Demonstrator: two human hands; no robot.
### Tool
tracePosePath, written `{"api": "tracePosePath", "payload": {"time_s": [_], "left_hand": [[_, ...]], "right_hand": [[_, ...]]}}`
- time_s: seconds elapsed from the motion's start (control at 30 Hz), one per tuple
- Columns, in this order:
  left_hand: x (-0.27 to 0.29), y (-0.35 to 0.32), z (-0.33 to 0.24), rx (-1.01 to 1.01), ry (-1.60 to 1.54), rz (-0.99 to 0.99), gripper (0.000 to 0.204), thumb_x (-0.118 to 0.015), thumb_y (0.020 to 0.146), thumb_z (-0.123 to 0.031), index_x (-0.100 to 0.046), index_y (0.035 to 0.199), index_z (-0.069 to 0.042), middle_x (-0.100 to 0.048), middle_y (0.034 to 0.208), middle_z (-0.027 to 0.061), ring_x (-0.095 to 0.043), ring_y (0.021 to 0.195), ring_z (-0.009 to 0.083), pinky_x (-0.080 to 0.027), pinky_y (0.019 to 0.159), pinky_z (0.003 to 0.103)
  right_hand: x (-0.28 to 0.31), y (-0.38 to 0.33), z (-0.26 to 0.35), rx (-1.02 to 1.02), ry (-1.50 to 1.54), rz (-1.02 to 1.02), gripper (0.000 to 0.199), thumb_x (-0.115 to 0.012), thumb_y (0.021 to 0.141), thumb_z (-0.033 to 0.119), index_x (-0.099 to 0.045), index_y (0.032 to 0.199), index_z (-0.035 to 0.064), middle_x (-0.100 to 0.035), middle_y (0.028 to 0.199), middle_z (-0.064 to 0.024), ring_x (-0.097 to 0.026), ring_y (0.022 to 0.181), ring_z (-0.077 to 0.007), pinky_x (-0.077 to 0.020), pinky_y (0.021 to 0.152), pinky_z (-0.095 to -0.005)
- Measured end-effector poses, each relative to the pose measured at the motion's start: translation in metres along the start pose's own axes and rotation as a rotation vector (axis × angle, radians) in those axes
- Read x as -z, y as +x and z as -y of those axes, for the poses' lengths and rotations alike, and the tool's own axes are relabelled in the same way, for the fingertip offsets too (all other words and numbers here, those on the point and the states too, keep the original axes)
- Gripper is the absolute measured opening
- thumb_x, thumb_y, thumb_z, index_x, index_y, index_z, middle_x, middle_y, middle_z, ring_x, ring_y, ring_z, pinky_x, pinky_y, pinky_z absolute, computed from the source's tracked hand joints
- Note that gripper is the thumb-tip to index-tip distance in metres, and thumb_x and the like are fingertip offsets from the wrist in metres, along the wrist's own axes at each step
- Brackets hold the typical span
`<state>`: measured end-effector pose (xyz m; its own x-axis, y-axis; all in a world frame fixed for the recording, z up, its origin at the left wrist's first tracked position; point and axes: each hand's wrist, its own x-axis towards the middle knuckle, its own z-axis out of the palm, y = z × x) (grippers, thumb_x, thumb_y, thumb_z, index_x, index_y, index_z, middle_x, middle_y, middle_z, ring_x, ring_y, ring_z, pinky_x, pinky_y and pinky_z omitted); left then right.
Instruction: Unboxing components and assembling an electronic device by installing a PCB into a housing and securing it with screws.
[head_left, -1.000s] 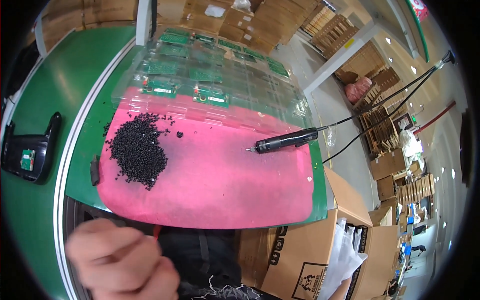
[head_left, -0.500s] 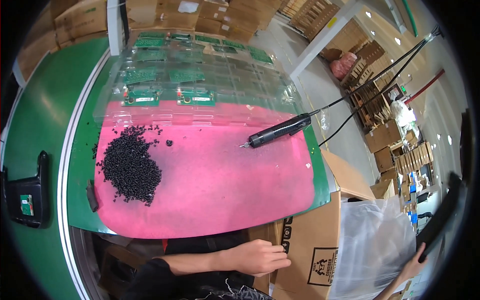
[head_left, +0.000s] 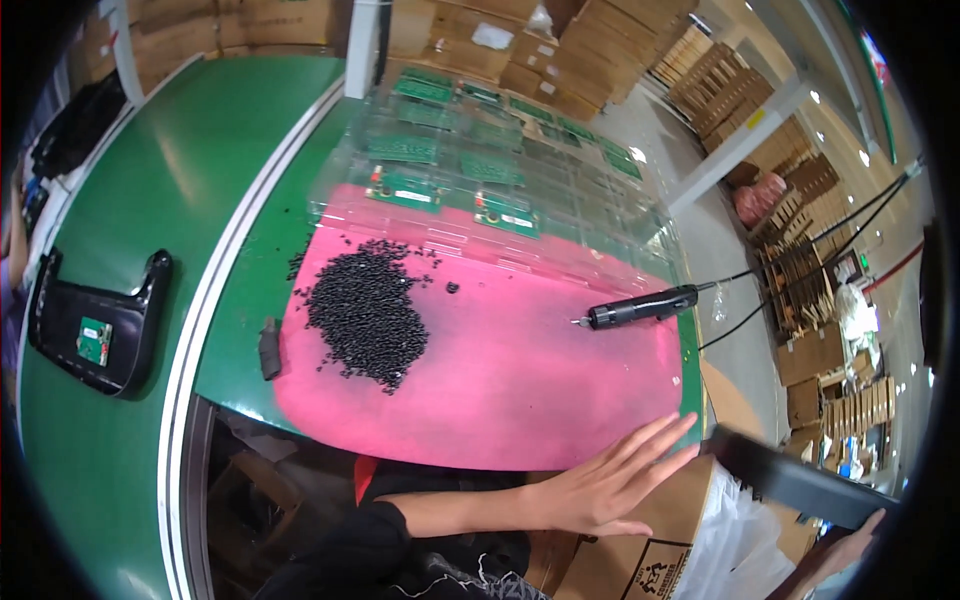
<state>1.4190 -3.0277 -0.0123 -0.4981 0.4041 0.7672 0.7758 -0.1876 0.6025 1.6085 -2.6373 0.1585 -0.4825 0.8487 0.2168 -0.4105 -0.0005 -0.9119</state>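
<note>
My left hand (head_left: 615, 490) reaches over the near right edge of the pink mat (head_left: 500, 400), its fingers spread and nothing in them. At the lower right my right hand (head_left: 850, 545) grips one end of a long black plastic part (head_left: 800, 482). The part's other end tilts up toward my left fingertips, with a small gap between. A black electric screwdriver (head_left: 640, 307) lies on the mat's right side, its cord running off to the upper right. On the mat's left side is a heap of small black screws (head_left: 365, 315).
Clear plastic trays (head_left: 570, 180) with several green circuit boards (head_left: 405, 188) stand at the back. On the green surface at left, a black plastic housing (head_left: 130, 350) holds a small circuit board (head_left: 95, 341). An opened cardboard box (head_left: 640, 520) with plastic lining (head_left: 745, 530) stands near my hands.
My left hand has risen and moved right, its fingers spreading. My right hand has brought the black plastic part inward toward the mat. The view has turned, shifting the bench rightward.
</note>
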Motion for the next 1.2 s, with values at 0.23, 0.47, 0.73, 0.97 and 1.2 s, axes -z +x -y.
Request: {"api": "tracePosePath", "payload": {"time_s": [0.23,0.47,0.73,0.97,1.2], "left_hand": [[0.041,-0.035,0.013,0.105,-0.738,-0.024,0.076,-0.067,0.071,-0.006,-0.031,0.137,0.002,-0.041,0.136,0.0195,-0.041,0.126,0.0288,-0.03,0.106,0.04],[0.12,-0.066,0.0,0.808,-0.8,-0.351,0.067,-0.058,0.085,-0.017,-0.023,0.139,0.002,-0.041,0.132,0.0158,-0.035,0.126,0.0212,-0.025,0.107,0.034],[0.183,-0.021,0.006,0.868,1.038,0.229,0.024,-0.061,0.082,-0.022,-0.058,0.102,-0.007,-0.062,0.066,0.0166,-0.062,0.063,0.0361,-0.049,0.058,0.046],[0.173,0.013,0.07,0.312,1.023,0.504,0.028,-0.067,0.075,-0.018,-0.056,0.096,-0.004,-0.056,0.092,0.0122,-0.057,0.092,0.0282,-0.047,0.078,0.039],[0.164,0.011,0.099,0.231,0.787,0.498,0.016,-0.064,0.077,-0.017,-0.055,0.076,-0.004,-0.053,0.079,0.0091,-0.057,0.081,0.0257,-0.046,0.07,0.037]], "right_hand": [[-0.124,-0.076,-0.085,0.165,-0.264,0.446,0.069,-0.045,0.091,0.049,-0.031,0.14,0.0017,-0.039,0.139,-0.0142,-0.04,0.125,-0.0258,-0.0303,0.105,-0.0387],[-0.219,-0.127,-0.149,1.107,-1.242,1.659,0.054,-0.064,0.059,0.01,-0.058,0.112,0.0052,-0.057,0.119,-0.0137,-0.054,0.109,-0.0298,-0.0422,0.09,-0.0448],[-0.241,-0.127,-0.213,1.013,-0.927,1.744,0.03,-0.065,0.074,0.013,-0.062,0.103,0.0059,-0.063,0.101,-0.0107,-0.061,0.094,-0.0255,-0.0494,0.075,-0.0334],[-0.381,-0.074,-0.265,0.968,-0.897,1.351,0.019,-0.059,0.078,0.012,-0.06,0.095,0.0036,-0.061,0.092,-0.0139,-0.057,0.093,-0.0307,-0.0451,0.081,-0.0411],[-0.472,0.081,-0.392,0.7,-1.457,0.834,0.036,-0.055,0.077,0.012,-0.051,0.113,0.004,-0.052,0.116,-0.0156,-0.049,0.111,-0.0344,-0.0425,0.091,-0.0461]]}}
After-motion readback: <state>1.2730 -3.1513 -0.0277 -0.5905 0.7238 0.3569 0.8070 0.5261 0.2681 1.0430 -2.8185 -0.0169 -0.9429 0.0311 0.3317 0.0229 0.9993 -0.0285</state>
